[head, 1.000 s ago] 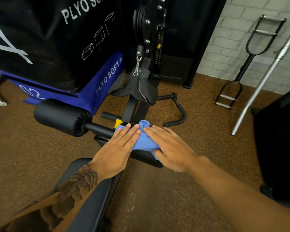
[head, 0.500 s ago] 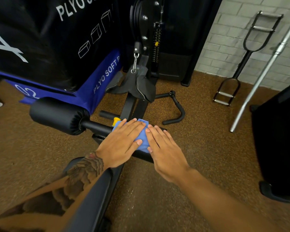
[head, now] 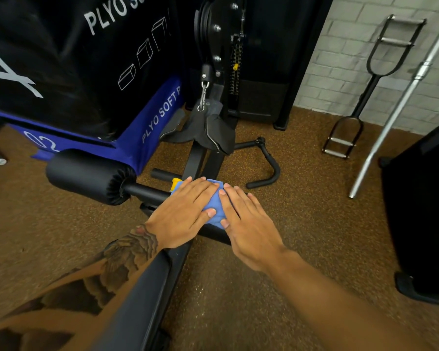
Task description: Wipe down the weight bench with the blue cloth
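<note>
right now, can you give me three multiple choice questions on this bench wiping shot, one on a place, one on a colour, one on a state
1. Where is the blue cloth?
A. on the floor
B. on the bench, under the left hand and the right hand
C. over a shoulder

2. What colour is the knob showing just beyond the left hand's fingertips?
A. red
B. yellow
C. white

3. How do the hands lie?
A. fingers straight, pressing flat
B. both clenched in fists
C. both lifted clear of the cloth

Answers:
1 B, blue fabric shows between the two hands on the black pad.
2 B, a yellow bit peeks out by the cloth's left edge.
3 A, the fingers of both hands are stretched out over the cloth.
</note>
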Available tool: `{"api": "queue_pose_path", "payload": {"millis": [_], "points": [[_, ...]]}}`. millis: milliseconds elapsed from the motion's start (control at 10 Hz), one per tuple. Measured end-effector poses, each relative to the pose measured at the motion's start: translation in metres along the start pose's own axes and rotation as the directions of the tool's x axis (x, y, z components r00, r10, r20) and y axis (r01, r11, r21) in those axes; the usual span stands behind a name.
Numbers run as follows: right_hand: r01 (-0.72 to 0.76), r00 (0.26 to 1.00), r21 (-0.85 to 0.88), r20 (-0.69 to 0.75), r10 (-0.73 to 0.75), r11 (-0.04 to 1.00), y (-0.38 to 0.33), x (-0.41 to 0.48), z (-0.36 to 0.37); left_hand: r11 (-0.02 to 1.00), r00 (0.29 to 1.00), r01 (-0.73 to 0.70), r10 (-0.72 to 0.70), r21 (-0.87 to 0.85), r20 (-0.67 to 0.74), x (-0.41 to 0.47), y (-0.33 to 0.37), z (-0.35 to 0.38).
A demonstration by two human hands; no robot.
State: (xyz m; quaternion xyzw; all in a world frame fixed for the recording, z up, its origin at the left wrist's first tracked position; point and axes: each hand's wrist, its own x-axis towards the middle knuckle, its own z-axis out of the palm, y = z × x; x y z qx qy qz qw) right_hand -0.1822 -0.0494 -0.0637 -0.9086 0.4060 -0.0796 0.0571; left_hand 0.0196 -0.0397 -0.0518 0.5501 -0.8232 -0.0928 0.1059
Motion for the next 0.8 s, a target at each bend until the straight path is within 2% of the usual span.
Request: {"api": "queue_pose_path", "payload": {"millis": [500, 800], "points": [[-0.004, 0.999, 0.017, 0.043, 0.004, 1.000, -0.001, -0.001, -0.012, 0.999, 1.000, -0.019, 0.018, 0.047, 0.022, -0.002, 0.003, -0.009], [-0.001, 1.000, 0.049, -0.011, 0.002, 0.999, -0.009, 0.007, -0.066, 0.990, 1.000, 0.024, -0.023, 0.139, -0.014, -0.002, 0.017, -0.061]]}}
